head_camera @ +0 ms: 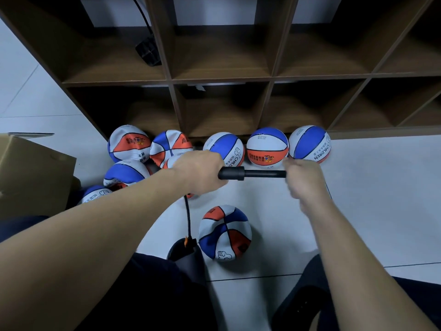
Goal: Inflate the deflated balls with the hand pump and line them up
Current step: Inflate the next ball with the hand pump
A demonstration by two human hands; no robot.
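- Indoor storage corner, likely a school or sports-equipment room; exact kind unclear.
- Landmark: dark wooden cubby shelf (222,77), open square compartments, standing on a pale tiled floor (370,199).
- Children's basketballs (267,149) clustered along the shelf's foot, some slack, some round.
- Cardboard box (31,173) left of the shelf.
- Black corded device (148,52) inside an upper-left compartment.

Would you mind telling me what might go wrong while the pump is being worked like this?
1. The hose runs down from the pump toward the ball on the floor; nothing steadies that ball, so hard strokes may tug the needle loose, though the joint itself is hidden.
2. Both the left hand and right hand hold the pump in the air, so a wide stroke could knock the row of inflated balls out of line.
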